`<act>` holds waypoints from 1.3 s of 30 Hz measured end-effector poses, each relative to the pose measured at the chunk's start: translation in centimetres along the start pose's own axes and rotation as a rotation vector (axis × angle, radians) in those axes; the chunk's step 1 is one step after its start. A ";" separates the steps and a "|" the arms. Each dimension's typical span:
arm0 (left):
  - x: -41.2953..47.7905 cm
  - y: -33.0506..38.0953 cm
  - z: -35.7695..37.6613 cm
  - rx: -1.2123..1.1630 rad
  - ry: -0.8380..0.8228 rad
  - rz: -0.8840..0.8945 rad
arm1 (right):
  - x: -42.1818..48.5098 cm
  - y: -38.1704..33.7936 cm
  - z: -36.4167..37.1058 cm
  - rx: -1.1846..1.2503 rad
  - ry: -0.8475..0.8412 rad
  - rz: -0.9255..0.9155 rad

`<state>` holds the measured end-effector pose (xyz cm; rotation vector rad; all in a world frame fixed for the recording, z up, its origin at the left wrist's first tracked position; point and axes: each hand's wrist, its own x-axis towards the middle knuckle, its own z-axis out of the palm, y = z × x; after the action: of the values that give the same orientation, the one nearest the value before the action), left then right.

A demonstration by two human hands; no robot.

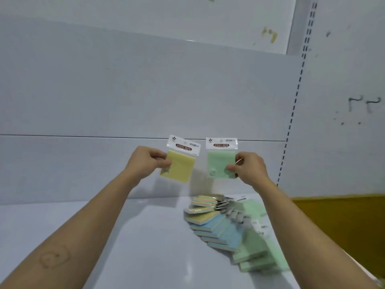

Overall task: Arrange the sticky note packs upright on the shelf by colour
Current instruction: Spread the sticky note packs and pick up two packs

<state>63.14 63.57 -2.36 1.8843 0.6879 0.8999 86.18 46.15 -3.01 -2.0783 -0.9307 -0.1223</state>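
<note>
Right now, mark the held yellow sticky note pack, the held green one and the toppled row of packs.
Yellow sticky note pack (180, 167), head view, pad centre.
Green sticky note pack (218, 161), head view, pad centre.
Row of packs (220, 227), head view, blue pack.

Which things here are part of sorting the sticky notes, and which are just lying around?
Part of the job: yellow pack in the left hand; green pack in the right hand; overlapping row of packs; shelf.
Just there: wall hooks; ochre panel; slotted upright.
</note>
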 end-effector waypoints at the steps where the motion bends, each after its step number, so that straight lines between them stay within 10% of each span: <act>1: -0.4 -0.3 -1.5 -0.007 0.030 -0.018 | 0.4 -1.4 1.0 0.005 -0.017 -0.031; 21: -15.7 -6.4 -27.7 0.235 0.817 -0.303 | -5.6 -25.3 22.3 0.251 -0.486 -0.448; 39: -19.6 -12.0 -39.7 0.366 0.956 -0.329 | -12.4 -36.0 33.1 0.285 -0.574 -0.483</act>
<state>18.53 73.36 -6.30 1.4781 1.7717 1.5228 46.13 76.66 -5.64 -1.6083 -1.6804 0.3566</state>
